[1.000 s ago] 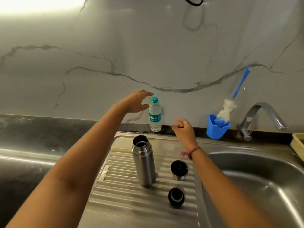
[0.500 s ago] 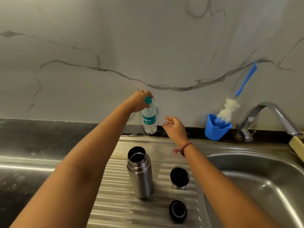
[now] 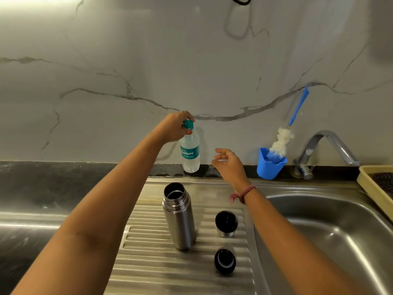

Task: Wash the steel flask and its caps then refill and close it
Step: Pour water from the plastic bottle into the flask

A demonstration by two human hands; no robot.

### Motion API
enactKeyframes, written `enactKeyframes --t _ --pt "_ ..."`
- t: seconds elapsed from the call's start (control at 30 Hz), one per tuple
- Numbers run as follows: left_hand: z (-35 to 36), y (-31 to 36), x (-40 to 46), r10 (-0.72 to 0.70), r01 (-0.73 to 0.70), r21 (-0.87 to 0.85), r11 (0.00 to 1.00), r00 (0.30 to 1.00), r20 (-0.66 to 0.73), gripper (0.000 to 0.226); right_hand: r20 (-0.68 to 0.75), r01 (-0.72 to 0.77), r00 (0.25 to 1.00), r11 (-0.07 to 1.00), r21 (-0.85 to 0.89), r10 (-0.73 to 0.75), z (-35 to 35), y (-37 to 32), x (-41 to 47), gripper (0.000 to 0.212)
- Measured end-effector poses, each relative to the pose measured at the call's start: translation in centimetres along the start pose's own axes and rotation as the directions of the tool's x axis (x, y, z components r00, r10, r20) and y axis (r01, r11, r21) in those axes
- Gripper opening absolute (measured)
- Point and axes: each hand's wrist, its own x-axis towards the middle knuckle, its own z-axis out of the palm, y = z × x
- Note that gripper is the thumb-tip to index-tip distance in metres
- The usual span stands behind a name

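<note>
The steel flask (image 3: 179, 218) stands upright and uncapped on the ribbed drainboard (image 3: 148, 262). Two caps lie to its right: a steel-rimmed black cap (image 3: 226, 223) and, nearer me, a black cap (image 3: 224, 261). A small plastic water bottle (image 3: 190, 153) with a teal cap stands against the wall. My left hand (image 3: 175, 129) grips the bottle at its neck and cap. My right hand (image 3: 228, 163) hovers to the right of the bottle, fingers loosely curled, holding nothing.
A blue holder (image 3: 270, 165) with a blue-handled bottle brush (image 3: 285, 135) sits by the tap (image 3: 327, 145). The sink basin (image 3: 331, 235) lies at the right. A beige tray (image 3: 368, 182) sits at the far right edge. Dark counter (image 3: 53, 188) extends left.
My left hand reached to the water bottle and closed around its neck. My right hand stayed hovering beside the bottle. The camera view shifted slightly.
</note>
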Motion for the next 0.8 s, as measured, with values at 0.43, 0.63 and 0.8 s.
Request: enactKeyframes --t 0.43,0.63,0.8 --pt "-4.7 13.4 -7.4 0.194 -0.222 -0.308 0.925 0.974 -0.119 0.044 0.246 0.2 0.943 0.973 0.118 -0.224 -8.5 -4.2 -6.1 0.092" --pt "1.2 17.5 -10.9 0.185 -0.19 -0.485 0.854 0.981 -0.059 0.045 0.398 0.086 0.905 0.982 0.17 -0.148 -13.3 -1.2 -10.2 0.081" --pt "6.2 19.0 -12.7 0.182 -0.151 -0.578 0.802 0.983 -0.004 0.039 0.35 0.002 0.935 0.987 0.161 -0.059 -14.7 2.9 -12.2 0.071"
